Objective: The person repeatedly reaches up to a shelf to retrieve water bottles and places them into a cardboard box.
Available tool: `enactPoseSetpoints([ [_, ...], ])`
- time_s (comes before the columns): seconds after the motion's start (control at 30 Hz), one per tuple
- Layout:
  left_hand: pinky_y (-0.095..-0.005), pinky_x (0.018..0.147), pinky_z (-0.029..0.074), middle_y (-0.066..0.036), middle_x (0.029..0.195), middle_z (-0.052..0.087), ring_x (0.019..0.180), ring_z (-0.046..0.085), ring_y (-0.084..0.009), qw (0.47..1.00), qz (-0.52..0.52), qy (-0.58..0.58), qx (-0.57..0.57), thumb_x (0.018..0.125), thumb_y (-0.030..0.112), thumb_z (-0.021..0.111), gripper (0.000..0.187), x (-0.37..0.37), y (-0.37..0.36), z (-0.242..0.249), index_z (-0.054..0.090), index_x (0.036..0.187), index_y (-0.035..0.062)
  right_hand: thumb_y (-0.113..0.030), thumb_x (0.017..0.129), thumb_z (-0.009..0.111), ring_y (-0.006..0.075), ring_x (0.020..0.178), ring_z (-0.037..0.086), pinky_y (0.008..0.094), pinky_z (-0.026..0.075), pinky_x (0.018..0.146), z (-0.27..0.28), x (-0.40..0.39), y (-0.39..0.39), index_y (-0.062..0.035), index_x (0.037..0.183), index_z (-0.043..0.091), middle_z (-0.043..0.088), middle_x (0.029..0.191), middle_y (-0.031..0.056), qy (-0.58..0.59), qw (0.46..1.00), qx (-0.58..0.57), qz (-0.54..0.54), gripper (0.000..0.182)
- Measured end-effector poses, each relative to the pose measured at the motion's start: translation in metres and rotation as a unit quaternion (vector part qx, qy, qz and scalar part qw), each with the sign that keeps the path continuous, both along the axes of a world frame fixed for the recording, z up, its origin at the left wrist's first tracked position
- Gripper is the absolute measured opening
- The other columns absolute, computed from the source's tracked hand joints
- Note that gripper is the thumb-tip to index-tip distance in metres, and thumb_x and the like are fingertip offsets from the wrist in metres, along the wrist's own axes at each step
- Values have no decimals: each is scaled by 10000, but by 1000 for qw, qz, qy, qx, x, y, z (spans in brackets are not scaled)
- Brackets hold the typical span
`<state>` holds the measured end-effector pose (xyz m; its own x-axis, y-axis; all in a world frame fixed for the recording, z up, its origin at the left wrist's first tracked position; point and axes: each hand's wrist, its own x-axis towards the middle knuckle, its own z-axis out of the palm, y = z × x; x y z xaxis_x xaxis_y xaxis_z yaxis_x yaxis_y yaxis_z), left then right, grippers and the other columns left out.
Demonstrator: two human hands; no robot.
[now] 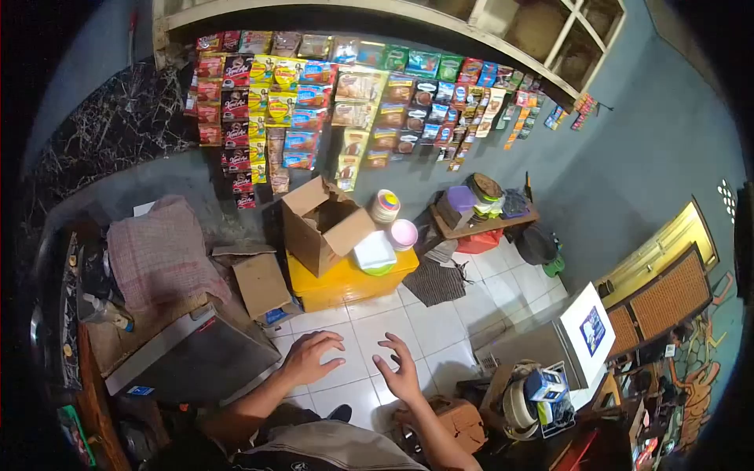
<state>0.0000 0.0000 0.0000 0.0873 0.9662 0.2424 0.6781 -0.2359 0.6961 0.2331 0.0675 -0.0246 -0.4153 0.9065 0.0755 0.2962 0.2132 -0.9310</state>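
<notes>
My left hand (312, 359) is held out in the air above the tiled floor, its fingers curved and apart, with nothing in it. Facing it, my right hand (398, 367) is also raised and bare, fingers spread. A gap lies between the two palms. Beyond them stands a yellow box (345, 292), the thing closest ahead of my hands. On top of it sit an open cardboard box (310, 243), a stack of bowls (385, 206), a pink-white round tub (403, 234) and a white square pack (374, 250).
Strips of sachets (302, 98) hang on the back wall beneath a white-framed cabinet (503, 27). To the left, a cloth (161, 247) lies above a grey appliance (196, 357). A low wooden bench (471, 226) holds containers. At the right are a basket of items (554, 400) and a yellow door (667, 251).
</notes>
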Motion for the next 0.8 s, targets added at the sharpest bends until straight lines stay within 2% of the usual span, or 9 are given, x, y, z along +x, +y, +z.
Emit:
enactPoseSetpoints([
  [0.07,-379,900,491,-51,1145,624,1058,616,-250,1000,20,-8,-22,786,204,753,271,-9,-3,1,632,1011,113,-195,857,714,293,1290,459,466,431,990,-7,-17,-2,-122,1215,559,447,1412,142,9,1000,-19,12,397],
  [0.1,-379,900,491,-51,1145,624,1058,616,-250,998,23,-51,-13,786,204,753,271,16,47,-17,632,1011,113,-195,857,714,293,1290,459,466,431,990,-5,7,49,-122,1215,559,447,1412,142,-34,999,-9,15,397],
  [0.2,-369,871,496,-59,1121,627,1031,623,-239,997,45,-53,-25,794,211,749,288,-23,80,-28,624,1035,116,-214,845,716,323,1254,491,432,451,942,-29,-46,83,-115,1179,590,481,1379,169,8,1000,-28,5,370],
  [0.37,-350,788,513,-67,1074,632,967,635,-281,989,110,-76,-60,778,194,755,299,-62,157,-47,599,1011,89,-199,829,723,381,1261,465,414,392,1034,-50,-103,160,-65,1220,551,471,1356,233,-30,996,69,55,448],
  [0.43,-380,811,500,-85,1093,627,997,624,-284,984,120,-106,-83,775,227,759,374,-78,197,-66,581,1075,92,-207,829,721,398,1267,448,420,372,1055,-65,-125,192,-44,1236,528,469,1343,251,-42,993,91,56,479],
  [0.5,-423,861,477,-110,1150,605,1053,605,-297,979,203,7,-32,787,267,744,492,-88,242,-99,520,1193,102,-227,838,710,401,1278,434,427,368,1061,-72,-139,216,-49,1249,514,462,1343,257,-58,992,89,66,489],
  [0.53,-423,861,477,-110,1150,605,1053,605,-297,979,203,2,-34,787,267,744,492,-95,261,-107,520,1193,102,-227,838,710,401,1278,434,427,368,1061,-71,-146,223,-49,1249,514,462,1343,257,-64,992,88,68,489],
  [0.7,-450,890,477,-122,1264,555,1096,594,-344,940,244,153,-184,767,288,750,691,-123,338,-150,409,1340,109,-196,823,723,392,1268,450,433,370,1064,-76,-159,260,-48,1224,541,481,1332,248,-99,989,82,74,466],
  [0.8,-447,860,499,-117,1239,563,1056,625,-319,907,236,212,-277,818,237,683,577,-136,357,-167,450,1332,116,-227,836,707,411,1289,416,437,356,1075,-83,-148,276,-59,1240,527,442,1365,260,-110,989,48,90,473],
])
